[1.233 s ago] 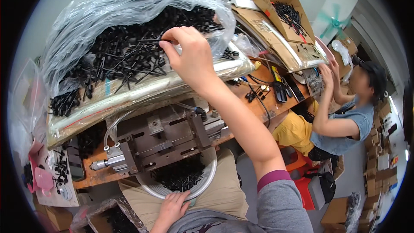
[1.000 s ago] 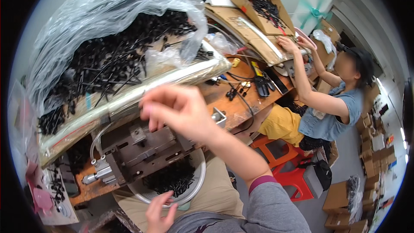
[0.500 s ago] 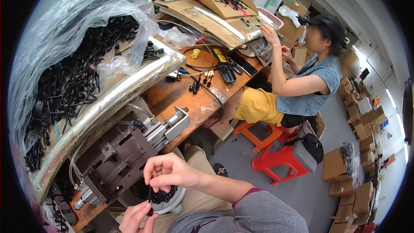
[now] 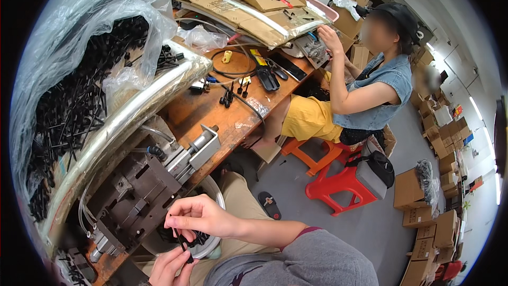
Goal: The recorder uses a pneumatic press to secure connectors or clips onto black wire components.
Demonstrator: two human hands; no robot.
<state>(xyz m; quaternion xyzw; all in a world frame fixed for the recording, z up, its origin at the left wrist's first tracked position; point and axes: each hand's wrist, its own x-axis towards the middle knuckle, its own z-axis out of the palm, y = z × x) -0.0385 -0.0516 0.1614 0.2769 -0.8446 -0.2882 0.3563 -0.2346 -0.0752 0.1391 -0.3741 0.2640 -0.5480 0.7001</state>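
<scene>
A thin black plastic rod [image 4: 180,239] with a thicker head at its lower end runs slantwise between my hands. My left hand [image 4: 172,266] pinches the head end, low in the view. My right hand [image 4: 203,218], just above, has its thumb and fingers closed on the upper end. Below and behind them is a round white basin [image 4: 216,242] with similar black pieces inside, partly hidden by my hands. Close by, to the left, sits a brown metal fixture [image 4: 137,190] with air cylinders and hoses on the bench.
Left of the fixture, a plastic-lined tray [image 4: 135,103] holds a heap of black rods. Tools, a phone [image 4: 288,66] and cables lie on the wooden bench [image 4: 190,108]. A co-worker [image 4: 375,82] sits at the far right, working at another fixture. A red stool [image 4: 344,190] stands on the floor.
The rod has tipped from near upright to a slant, its upper end leftward. My right hand has shifted slightly left. The whole view has shifted a little.
</scene>
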